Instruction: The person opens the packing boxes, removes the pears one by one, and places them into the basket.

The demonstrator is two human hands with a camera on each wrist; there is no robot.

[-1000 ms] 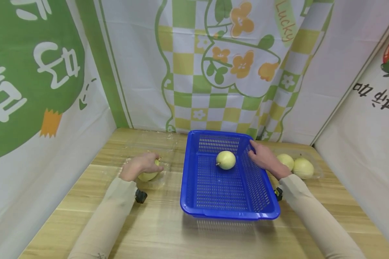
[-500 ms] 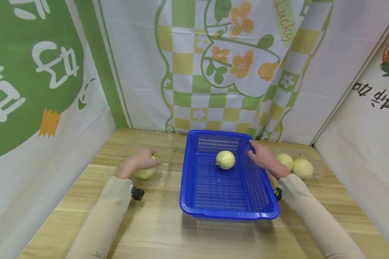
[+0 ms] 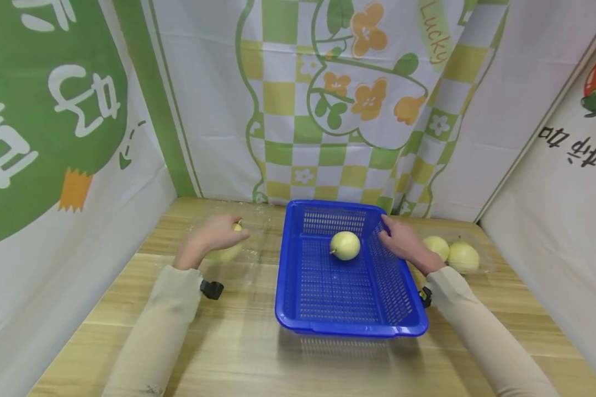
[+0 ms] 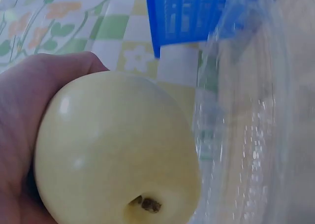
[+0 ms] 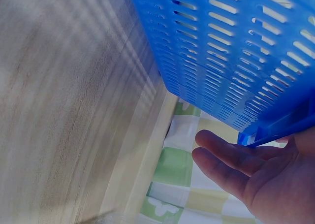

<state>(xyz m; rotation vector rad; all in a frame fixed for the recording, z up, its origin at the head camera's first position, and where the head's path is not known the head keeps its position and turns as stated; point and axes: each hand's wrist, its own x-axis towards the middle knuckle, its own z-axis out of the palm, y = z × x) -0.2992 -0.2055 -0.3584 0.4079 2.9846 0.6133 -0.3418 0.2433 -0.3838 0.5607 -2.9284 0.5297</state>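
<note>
My left hand (image 3: 213, 236) grips a pale yellow pear (image 4: 118, 140), fingers and thumb around its sides, over a clear plastic container (image 3: 250, 264) on the left. The pear's dark blossom end shows in the left wrist view, with the container's clear wall beside it. At the table's middle stands a blue perforated basket (image 3: 290, 275) holding one pear (image 3: 345, 245) with its stem toward the near left. My right hand (image 3: 402, 240) holds the basket's right rim near the far corner. In the right wrist view, some of its fingers (image 5: 221, 172) reach out below the rim.
Right of the basket, two more pears (image 3: 463, 257) sit in another clear container (image 3: 487, 259), partly behind my right forearm. Printed curtains (image 3: 303, 160) close off the wooden table (image 3: 238, 347) at the back and sides.
My left hand first shifted slightly left, then rose away from me with the pear. My right hand, the basket and the pear inside it look unchanged.
</note>
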